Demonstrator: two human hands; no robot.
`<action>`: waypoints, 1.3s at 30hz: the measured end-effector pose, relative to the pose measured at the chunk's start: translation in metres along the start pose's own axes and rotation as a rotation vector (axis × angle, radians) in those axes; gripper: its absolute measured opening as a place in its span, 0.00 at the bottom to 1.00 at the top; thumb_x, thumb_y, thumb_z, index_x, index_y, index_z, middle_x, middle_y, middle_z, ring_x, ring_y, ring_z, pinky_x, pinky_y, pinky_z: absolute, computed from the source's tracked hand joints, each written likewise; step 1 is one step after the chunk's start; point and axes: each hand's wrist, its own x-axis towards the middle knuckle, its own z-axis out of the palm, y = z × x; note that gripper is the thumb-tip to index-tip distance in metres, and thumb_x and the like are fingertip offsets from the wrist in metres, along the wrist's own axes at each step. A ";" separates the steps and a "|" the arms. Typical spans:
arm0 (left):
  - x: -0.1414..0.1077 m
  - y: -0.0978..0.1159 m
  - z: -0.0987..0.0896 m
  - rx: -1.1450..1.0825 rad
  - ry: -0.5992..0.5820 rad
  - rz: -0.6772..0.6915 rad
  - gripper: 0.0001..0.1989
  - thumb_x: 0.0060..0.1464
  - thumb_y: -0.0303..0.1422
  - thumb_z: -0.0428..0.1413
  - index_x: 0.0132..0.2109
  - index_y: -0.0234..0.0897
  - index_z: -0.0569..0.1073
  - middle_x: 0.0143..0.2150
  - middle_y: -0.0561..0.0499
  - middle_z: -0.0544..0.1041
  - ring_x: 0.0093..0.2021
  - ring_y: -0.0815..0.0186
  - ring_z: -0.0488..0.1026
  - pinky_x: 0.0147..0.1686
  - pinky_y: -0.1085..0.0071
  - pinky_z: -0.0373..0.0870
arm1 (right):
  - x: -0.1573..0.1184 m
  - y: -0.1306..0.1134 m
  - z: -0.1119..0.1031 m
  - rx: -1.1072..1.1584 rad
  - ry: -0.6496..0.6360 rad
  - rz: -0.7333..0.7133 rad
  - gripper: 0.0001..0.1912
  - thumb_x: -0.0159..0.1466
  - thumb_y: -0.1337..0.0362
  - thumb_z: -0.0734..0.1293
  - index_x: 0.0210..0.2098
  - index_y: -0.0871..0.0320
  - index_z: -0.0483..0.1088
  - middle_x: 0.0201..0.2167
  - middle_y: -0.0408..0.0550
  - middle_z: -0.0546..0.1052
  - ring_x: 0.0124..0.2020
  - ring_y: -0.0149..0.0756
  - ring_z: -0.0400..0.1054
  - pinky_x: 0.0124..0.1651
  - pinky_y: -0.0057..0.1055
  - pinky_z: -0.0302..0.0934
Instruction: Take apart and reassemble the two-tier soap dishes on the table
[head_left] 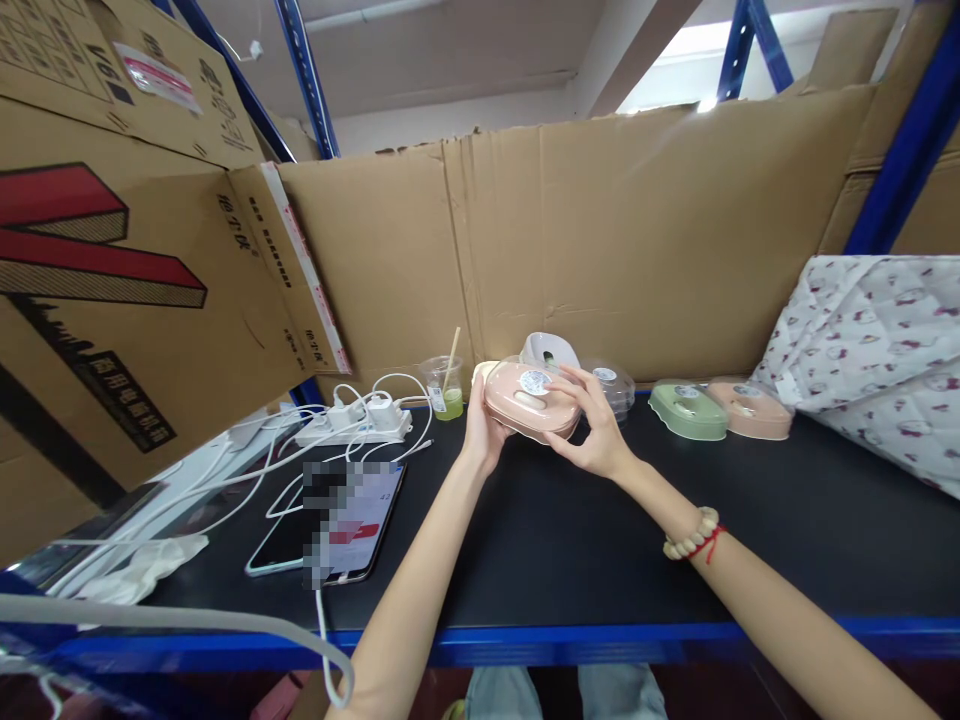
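A pink oval box with a clear lid and a round label [517,405] is held above the black table by both hands. My left hand [484,430] supports its left side, the fingers partly hidden beneath it. My right hand [596,425] grips the right side, thumb at the lower edge and fingers on top. Behind the box are a white rounded piece [551,349] and a clear lid with a label [613,388]. A cream-coloured edge [484,371] shows at the box's upper left. Farther right lie a green lidded box [688,412] and another pink one [752,410].
A cup with green liquid and a straw [449,400] stands left of my hands. A power strip [356,425] with cables and two phones [289,540] lie farther left. Cardboard walls [637,230] rise behind; patterned fabric [885,350] is at the right.
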 end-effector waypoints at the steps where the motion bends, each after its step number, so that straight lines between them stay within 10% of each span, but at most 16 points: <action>1: -0.001 0.000 0.001 -0.004 -0.003 0.001 0.22 0.61 0.45 0.41 0.50 0.34 0.70 0.43 0.47 0.74 0.38 0.63 0.73 0.28 0.76 0.69 | 0.000 0.000 0.000 0.004 -0.001 -0.005 0.24 0.52 0.61 0.66 0.48 0.55 0.62 0.53 0.57 0.59 0.57 0.47 0.56 0.57 0.50 0.53; 18: -0.002 -0.001 0.003 0.025 0.091 0.104 0.18 0.56 0.39 0.43 0.44 0.34 0.71 0.38 0.50 0.75 0.39 0.65 0.73 0.31 0.77 0.68 | 0.001 0.000 -0.001 0.035 -0.076 -0.002 0.25 0.51 0.60 0.66 0.48 0.54 0.62 0.54 0.57 0.59 0.59 0.49 0.53 0.58 0.51 0.51; 31: 0.000 -0.003 0.001 0.027 0.070 0.179 0.22 0.55 0.39 0.48 0.55 0.36 0.63 0.50 0.48 0.70 0.47 0.64 0.69 0.30 0.81 0.67 | 0.005 0.003 0.016 0.569 0.184 0.708 0.33 0.52 0.46 0.65 0.52 0.54 0.56 0.48 0.53 0.69 0.47 0.41 0.67 0.46 0.40 0.65; 39: -0.002 -0.003 -0.001 0.188 -0.018 0.172 0.22 0.51 0.40 0.51 0.54 0.41 0.65 0.49 0.50 0.71 0.46 0.61 0.70 0.28 0.79 0.69 | 0.012 -0.001 0.011 0.559 0.254 0.667 0.27 0.45 0.47 0.69 0.39 0.56 0.65 0.40 0.49 0.74 0.44 0.42 0.68 0.49 0.40 0.63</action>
